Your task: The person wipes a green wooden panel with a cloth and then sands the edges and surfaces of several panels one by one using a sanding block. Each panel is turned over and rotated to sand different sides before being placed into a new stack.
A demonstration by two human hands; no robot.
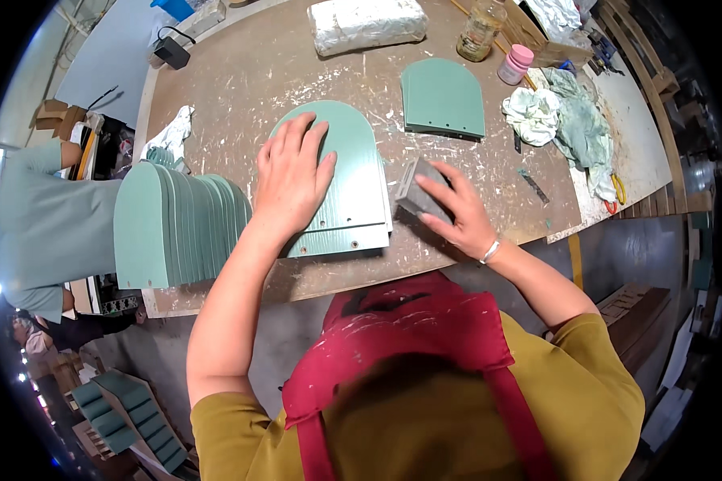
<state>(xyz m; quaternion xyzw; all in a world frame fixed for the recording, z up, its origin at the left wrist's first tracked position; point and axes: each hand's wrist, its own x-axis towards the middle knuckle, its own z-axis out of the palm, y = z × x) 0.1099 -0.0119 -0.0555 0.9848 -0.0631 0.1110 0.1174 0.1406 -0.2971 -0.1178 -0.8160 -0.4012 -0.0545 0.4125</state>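
Nearest the camera are the red apron (pixel 361 353) and the mustard shirt (pixel 573 377) of the person. Beyond them, on the table (pixel 241 84), lies the green top board (pixel 351 172), resting on a lower board (pixel 341 243) which shows along its near edge. The left hand (pixel 290 172) lies flat on the top board, its fingers slightly spread, pinching nothing. The grip of the right hand (pixel 460 212) pinches a grey block (pixel 413 191) between thumb and fingers, just beside the right edge of the boards; I cannot tell if the block touches the table.

I judge that the step in hand is rubbing the board with the block; the next move would call for a steady left palm and the block laid evenly on the surface or edge.

The top board's rounded end points away from the person, its straight, holed end toward the person. Its long axis runs away, leaning slightly left.
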